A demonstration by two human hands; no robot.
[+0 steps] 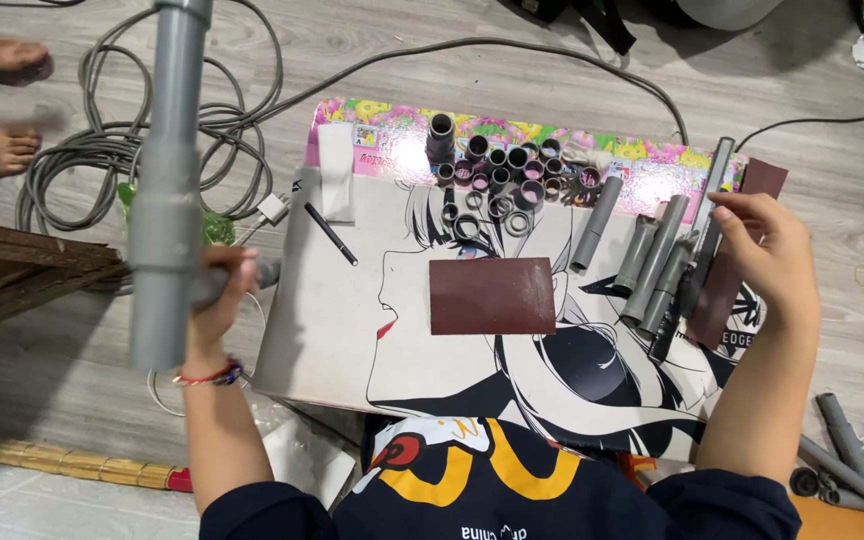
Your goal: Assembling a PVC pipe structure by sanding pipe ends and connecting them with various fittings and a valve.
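Pipework is in hand: a grey pipe assembly (167, 190), straight lengths joined by a sleeve and a tee, is held upright off the left edge of the illustrated board (352, 330), the left hand (220, 295) closed around its side branch. The right hand (767, 250), fingers loosely curled and holding nothing I can make out, touches the cut pipe lengths (657, 265) lying at the board's right side. A brown sandpaper sheet (492, 295) lies at the board's centre, small fittings (507, 175) near its top edge. Judging by this, a piece is being chosen; fitting it would call for a firm pinch and aligned ends.
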